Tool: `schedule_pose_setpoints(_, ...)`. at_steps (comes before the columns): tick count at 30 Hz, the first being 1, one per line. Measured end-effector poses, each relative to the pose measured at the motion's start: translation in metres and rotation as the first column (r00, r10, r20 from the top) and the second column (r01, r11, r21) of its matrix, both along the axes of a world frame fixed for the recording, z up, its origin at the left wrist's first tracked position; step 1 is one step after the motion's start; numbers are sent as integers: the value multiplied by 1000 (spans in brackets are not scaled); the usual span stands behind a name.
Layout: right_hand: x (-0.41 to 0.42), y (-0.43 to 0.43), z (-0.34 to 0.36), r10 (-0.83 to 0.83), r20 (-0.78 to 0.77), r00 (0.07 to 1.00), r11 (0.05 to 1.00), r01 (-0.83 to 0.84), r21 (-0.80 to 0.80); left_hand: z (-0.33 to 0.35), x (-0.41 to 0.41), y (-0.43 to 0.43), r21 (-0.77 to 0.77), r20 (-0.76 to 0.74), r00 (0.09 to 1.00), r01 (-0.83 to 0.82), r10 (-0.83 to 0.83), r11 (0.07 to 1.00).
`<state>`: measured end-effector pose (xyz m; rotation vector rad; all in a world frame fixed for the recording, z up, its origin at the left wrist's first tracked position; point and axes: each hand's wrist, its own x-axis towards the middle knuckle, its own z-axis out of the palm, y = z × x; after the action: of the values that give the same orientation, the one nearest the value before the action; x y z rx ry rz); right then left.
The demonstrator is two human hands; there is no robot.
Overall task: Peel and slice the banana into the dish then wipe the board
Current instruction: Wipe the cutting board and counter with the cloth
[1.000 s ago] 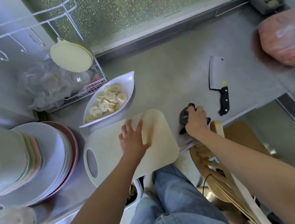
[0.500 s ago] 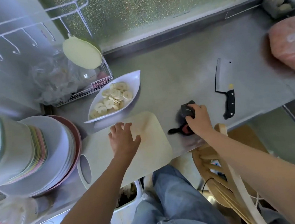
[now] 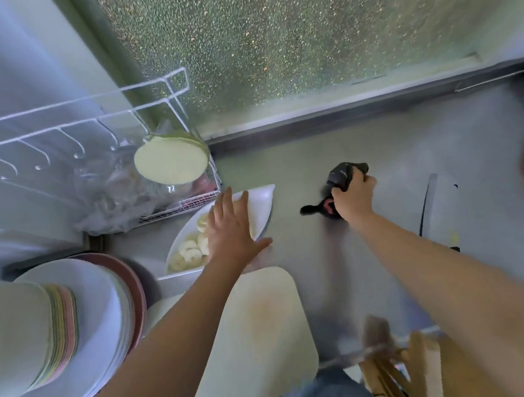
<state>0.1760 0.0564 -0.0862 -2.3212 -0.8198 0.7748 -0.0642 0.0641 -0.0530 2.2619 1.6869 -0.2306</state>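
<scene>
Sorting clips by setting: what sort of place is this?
Most likely a home kitchen: a dish of banana slices, a cutting board and stacked plates sit on the worktop.

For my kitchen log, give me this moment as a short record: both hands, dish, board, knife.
left hand: open, fingers spread over the dish
right hand: grips a dark cloth on the counter
dish: white, holds banana slices
board: no slices on it, neither hand touching
knife: on the counter, right of the cloth, blurred
</scene>
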Motion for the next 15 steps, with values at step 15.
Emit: schedule_pose_setpoints(15,6,106,-17,116,71,991,993,-117,4,-15,19,50,121,51,999,3,-9,993)
